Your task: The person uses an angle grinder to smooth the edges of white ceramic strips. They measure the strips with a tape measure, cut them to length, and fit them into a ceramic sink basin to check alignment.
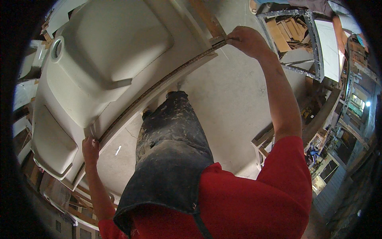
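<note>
A large cream moulded shell (119, 44), with raised basin-like forms and a round hole, lies at the upper left. Along its near edge runs a long, narrow dark strip (159, 82), beside a pale wooden edge. At the strip's far right end, my right hand (248, 42) is closed, thumb and fingers pinching it beside a wooden bar (209, 18). My left hand (90, 150) is closed at the shell's near left edge, close to the strip's other end. What its fingers grip is hidden.
A dark-framed bin (292, 38) of wood and cardboard scraps stands at the upper right beside a white board (327, 49). Timber beams (322, 113) lie at the right. Below me is concrete floor (234, 115); I wear a stained dark apron (171, 147). Part of another person shows at the top right.
</note>
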The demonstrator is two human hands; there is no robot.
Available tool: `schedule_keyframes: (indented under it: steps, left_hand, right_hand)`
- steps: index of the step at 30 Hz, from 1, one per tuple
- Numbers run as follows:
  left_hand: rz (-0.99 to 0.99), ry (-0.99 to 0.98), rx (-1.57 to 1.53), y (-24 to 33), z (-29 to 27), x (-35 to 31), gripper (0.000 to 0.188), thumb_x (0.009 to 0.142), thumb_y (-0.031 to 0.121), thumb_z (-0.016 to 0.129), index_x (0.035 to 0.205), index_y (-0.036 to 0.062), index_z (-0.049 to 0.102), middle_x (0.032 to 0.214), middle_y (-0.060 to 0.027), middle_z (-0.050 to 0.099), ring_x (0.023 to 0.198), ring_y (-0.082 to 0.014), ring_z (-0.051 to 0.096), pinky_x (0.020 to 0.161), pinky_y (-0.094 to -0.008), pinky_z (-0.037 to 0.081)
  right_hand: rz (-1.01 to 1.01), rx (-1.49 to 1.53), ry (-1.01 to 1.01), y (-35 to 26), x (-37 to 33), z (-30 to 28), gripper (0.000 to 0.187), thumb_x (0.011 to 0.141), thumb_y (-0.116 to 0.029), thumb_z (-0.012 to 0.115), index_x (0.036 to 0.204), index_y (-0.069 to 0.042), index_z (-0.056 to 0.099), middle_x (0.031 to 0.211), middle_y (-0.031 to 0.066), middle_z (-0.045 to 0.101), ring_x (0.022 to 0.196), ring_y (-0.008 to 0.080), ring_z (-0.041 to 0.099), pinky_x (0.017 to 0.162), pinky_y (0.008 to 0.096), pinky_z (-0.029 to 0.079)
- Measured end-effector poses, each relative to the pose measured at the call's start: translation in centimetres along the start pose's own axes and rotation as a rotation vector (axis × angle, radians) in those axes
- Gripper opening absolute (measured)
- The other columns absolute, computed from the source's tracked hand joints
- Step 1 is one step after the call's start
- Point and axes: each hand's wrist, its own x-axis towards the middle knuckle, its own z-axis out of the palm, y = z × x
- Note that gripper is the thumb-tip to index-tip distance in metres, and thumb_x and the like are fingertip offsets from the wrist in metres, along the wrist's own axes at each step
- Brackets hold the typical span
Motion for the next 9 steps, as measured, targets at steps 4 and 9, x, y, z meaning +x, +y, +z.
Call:
schedule_keyframes:
  steps: [4, 9]
  left_hand:
    - [-0.001, -0.005, 0.003, -0.04, -0.03, 0.08, 0.017, 0.088, 0.01, 0.069, 0.101, 0.0002, 0.065, 0.103, -0.019, 0.066, 0.102, -0.0397, 0.06, 0.091, -0.0477, 0.049]
    - [-0.029, -0.042, -0.01, -0.33, 0.04, 0.2, 0.018, 0.088, 0.012, 0.07, 0.101, 0.0006, 0.065, 0.106, -0.0192, 0.066, 0.105, -0.0391, 0.059, 0.092, -0.0475, 0.049]
  right_hand:
    - [-0.017, 0.002, 0.009, -0.05, -0.08, -0.02, 0.023, 0.095, -0.027, 0.068, 0.103, -0.008, 0.078, 0.098, 0.0102, 0.069, 0.096, 0.0302, 0.067, 0.087, 0.0417, 0.053]
    - [-0.043, -0.01, -0.015, 0.0, -0.09, -0.2, 0.023, 0.095, -0.028, 0.069, 0.104, -0.009, 0.078, 0.099, 0.0102, 0.069, 0.096, 0.0299, 0.067, 0.086, 0.0412, 0.053]
